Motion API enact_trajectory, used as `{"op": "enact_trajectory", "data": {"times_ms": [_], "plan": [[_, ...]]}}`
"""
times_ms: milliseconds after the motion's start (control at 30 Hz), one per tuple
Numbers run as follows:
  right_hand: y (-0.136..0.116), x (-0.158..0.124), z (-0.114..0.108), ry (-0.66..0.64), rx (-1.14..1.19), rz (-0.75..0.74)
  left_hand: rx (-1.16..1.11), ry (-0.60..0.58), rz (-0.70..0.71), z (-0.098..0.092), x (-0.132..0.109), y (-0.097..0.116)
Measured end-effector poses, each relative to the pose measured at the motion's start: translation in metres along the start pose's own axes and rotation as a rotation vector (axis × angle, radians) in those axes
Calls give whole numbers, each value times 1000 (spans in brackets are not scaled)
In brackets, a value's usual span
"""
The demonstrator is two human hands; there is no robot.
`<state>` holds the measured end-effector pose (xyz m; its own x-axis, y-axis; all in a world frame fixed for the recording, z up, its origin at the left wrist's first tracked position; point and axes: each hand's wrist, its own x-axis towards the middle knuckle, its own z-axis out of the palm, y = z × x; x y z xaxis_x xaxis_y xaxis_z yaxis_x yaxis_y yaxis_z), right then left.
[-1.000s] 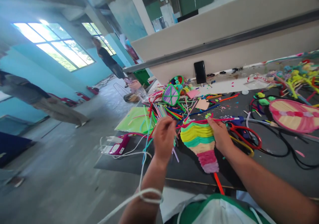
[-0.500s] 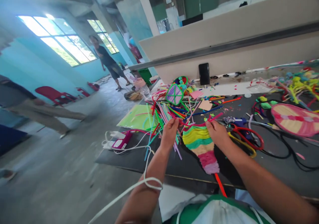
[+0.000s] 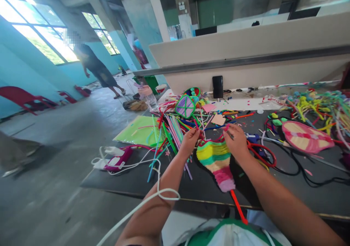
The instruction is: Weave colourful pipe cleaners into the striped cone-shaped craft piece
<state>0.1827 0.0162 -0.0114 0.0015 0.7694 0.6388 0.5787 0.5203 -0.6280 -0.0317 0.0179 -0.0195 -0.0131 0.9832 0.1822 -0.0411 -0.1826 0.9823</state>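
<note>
A striped piece (image 3: 214,158) in yellow, teal, beige, dark pink and lilac lies on the dark tabletop, with a red-orange stem (image 3: 238,206) pointing towards me. Along its far edge runs a magenta fuzzy strip. My left hand (image 3: 190,141) pinches this strip at the left corner. At the right corner my right hand (image 3: 235,141) is closed on the strip, its fingertips together. Loose coloured strips (image 3: 175,129) lie beyond and left of my left hand. Red-handled scissors (image 3: 266,154) rest right of my right hand.
A purple power strip (image 3: 119,160) with white cables is on the left, one cable crossing by my left forearm. A black phone (image 3: 218,87) leans at the back. A pink-and-cream oval piece (image 3: 307,136) lies right. One person (image 3: 95,65) walks at far left.
My view has turned a little to the right. The right end of the magenta strip is now nearer the striped piece, with my right hand curled closer over it. The people at left have moved.
</note>
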Motion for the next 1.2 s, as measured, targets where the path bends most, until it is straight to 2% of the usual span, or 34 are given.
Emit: {"op": "enact_trajectory", "data": {"times_ms": [133,200,367,667,833,967,1133,1200], "plan": [[-10,10,10,-236,196,241,157,-62,102,0,10,6],[-15,16,19,-304,199,280,255,-88,146,1,14,11],[-20,29,42,-299,141,196,436,-77,245,5,15,14],[-25,40,57,-391,176,55,473,11,287,4,13,1],[-18,45,69,-369,172,15,497,33,279,0,15,1],[-22,40,75,-342,182,9,513,62,279,0,15,-1],[-34,36,72,-171,266,23,483,40,275,3,15,1],[-35,39,66,-122,284,52,426,67,276,2,16,2]]}}
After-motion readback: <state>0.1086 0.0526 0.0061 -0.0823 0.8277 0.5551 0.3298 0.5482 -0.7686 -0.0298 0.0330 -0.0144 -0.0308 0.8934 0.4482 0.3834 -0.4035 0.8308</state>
